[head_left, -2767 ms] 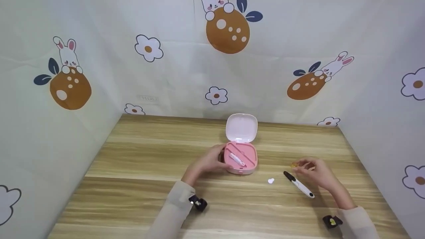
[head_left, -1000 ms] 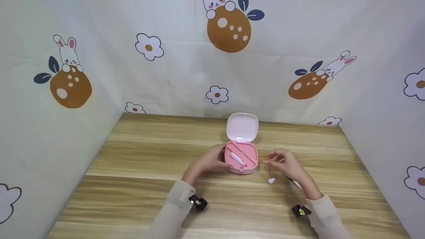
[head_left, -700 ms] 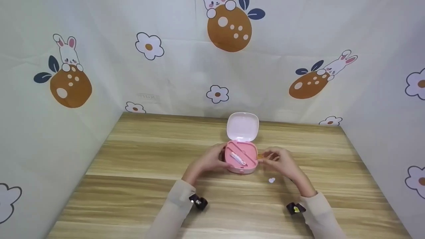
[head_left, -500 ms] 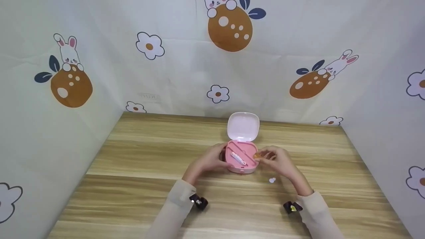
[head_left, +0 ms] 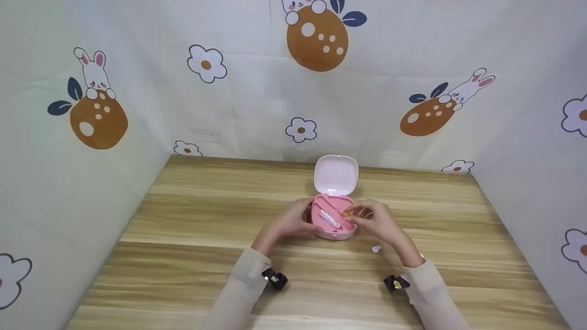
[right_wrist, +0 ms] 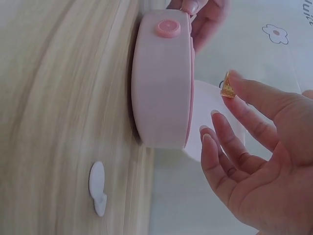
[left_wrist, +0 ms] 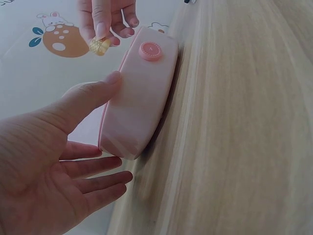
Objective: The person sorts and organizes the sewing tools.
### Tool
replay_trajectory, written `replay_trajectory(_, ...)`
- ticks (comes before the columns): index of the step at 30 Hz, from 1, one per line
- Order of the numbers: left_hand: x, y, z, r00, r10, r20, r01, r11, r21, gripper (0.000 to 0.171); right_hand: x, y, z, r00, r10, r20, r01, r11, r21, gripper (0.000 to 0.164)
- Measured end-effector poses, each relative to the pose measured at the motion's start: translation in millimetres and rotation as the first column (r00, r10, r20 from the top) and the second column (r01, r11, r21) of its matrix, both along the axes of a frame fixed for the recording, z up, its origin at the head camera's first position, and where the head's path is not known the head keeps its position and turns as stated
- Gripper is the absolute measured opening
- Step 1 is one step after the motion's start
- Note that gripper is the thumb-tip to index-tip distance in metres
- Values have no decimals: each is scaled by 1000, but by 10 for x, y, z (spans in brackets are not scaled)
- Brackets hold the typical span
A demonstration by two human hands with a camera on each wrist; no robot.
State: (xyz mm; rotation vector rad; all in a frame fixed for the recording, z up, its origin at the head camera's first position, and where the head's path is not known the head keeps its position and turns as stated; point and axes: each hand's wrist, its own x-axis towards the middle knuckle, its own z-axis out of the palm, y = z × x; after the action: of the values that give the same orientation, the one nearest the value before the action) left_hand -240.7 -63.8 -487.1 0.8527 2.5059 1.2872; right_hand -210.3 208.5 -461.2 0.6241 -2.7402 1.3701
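A pink case (head_left: 334, 235) stands on the table with its pale lid (head_left: 336, 175) raised at the back. In its tray, left of a diagonal divider, lies a slim white item (head_left: 329, 220) with a looped end. My left hand (head_left: 293, 220) holds the case's left side, thumb at the front rim (left_wrist: 110, 81) and fingers along the side. Above the tray's right part, my right hand (head_left: 378, 222) pinches a small gold ring-like band (right_wrist: 227, 87) between thumb and index finger. The band's textured surface (left_wrist: 99, 46) shows in the left wrist view. The other right fingers are loosely bent.
A small white flat piece (head_left: 376, 249) of two joined rounds lies on the wooden table (head_left: 192, 275), right of the case. Behind the right wrist, the pen is mostly hidden. Patterned cloth walls (head_left: 247, 101) enclose the table at the back and sides.
My right hand has carried the gold band leftward from near the pen to above the case's tray. The left hand and case have stayed in place. My right forearm now covers most of the pen.
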Motion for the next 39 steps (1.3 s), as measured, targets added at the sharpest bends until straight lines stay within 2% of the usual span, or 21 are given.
replay_trajectory(7, 2, -6, 5, 1000, 13, 9, -13, 1000, -17, 88, -22, -66, 8, 999, 29, -27, -29, 999, -17, 19)
replay_trajectory(13, 17, 0, 9, 999, 27, 38, -26, 1000, -9, 88, -37, -139, 0, 999, 49, -9, -49, 998, -38, 18)
replay_trajectory(21, 11, 1, -1, 1000, -10, -6, 10, 999, 33, 84, -88, -237, -23, 997, 76, -14, -77, 996, -38, 18)
replay_trajectory(25, 7, -1, -7, 1000, -10, -7, 11, 1000, 30, 85, -108, -284, -35, 996, 88, -2, -88, 996, -27, 16)
replay_trajectory(31, 16, -6, 0, 1000, 0, 4, 0, 1000, 23, 87, -128, -347, -47, 993, 116, -30, -116, 993, -4, 15)
replay_trajectory(39, 33, -7, 22, 1000, 19, 8, -19, 1000, 0, 89, -146, -389, -67, 988, 153, -8, -153, 988, 4, 12)
